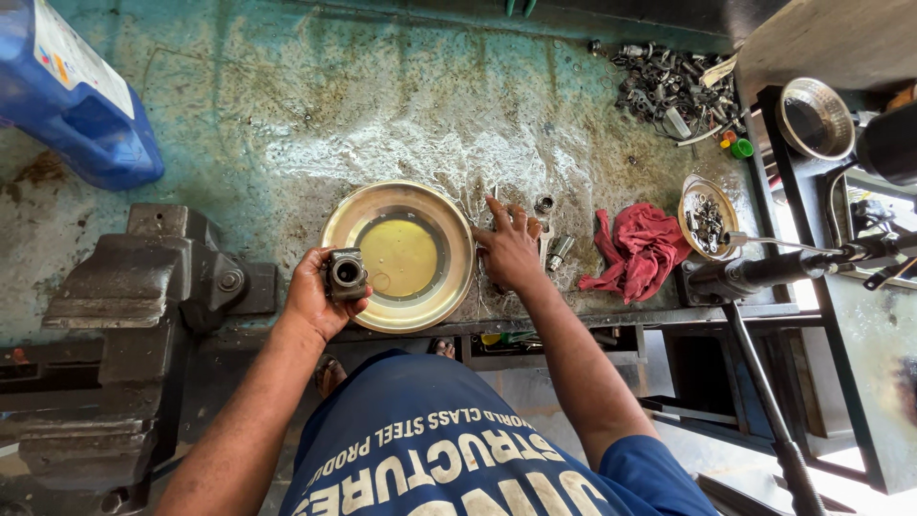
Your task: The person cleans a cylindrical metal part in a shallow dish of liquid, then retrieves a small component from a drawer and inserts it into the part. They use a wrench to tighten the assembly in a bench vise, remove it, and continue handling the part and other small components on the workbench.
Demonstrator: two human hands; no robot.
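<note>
The left hand [315,291] grips a small metal housing [346,274] at the steel pan's [449,220] rim; the right hand [508,250], fingers spread, presses small metal parts [554,250] on the workbench [287,105].

Both arms bare, reaching up from bottom of frame. Left hand [320,291] left of centre, wrist bent, fingers curled shut around a small metal part [346,273], thumb on its near side. Right hand [509,250] at centre, palm down, fingers spread and extended, fingertips pressed flat on the bench [287,105].
</note>
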